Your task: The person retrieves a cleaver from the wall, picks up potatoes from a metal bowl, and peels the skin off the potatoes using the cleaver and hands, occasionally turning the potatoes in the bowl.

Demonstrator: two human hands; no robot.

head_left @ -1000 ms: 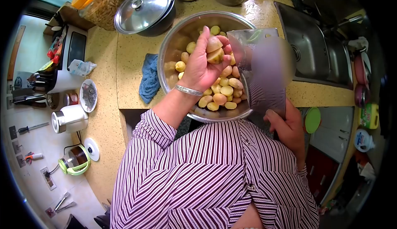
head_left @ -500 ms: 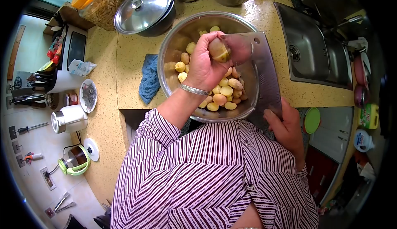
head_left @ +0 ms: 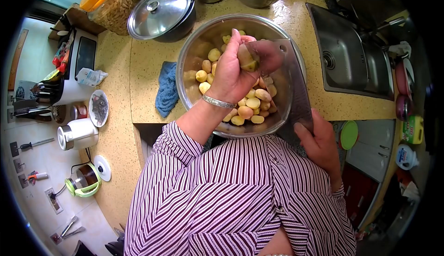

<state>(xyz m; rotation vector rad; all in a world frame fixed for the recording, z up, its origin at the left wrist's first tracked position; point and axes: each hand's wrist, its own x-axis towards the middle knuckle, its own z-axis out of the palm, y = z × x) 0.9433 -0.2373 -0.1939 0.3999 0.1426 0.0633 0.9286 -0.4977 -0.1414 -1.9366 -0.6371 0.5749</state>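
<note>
Above a large metal bowl [head_left: 187, 89], my left hand [head_left: 229, 73] is closed round a potato [head_left: 248, 58], palm up. The wide blade of a cleaver [head_left: 298, 87] lies against the potato and hides part of my left fingers. My right hand [head_left: 317, 140] grips the cleaver low at the bowl's right side; its handle is hidden in my fist. Several peeled potatoes [head_left: 253, 102], some whole and some cut, lie in the bowl below my left hand.
A blue cloth [head_left: 167, 89] lies left of the bowl. Behind stand a lidded pot [head_left: 159, 13] and a jar with an orange lid [head_left: 108, 9]. The sink [head_left: 344, 48] is at the right; a white plate [head_left: 99, 108] and kettle [head_left: 84, 177] are at the left.
The cleaver has swung left from beside my left hand onto the potato. My left hand has turned slightly, and its two potato pieces from earlier no longer show separately.
</note>
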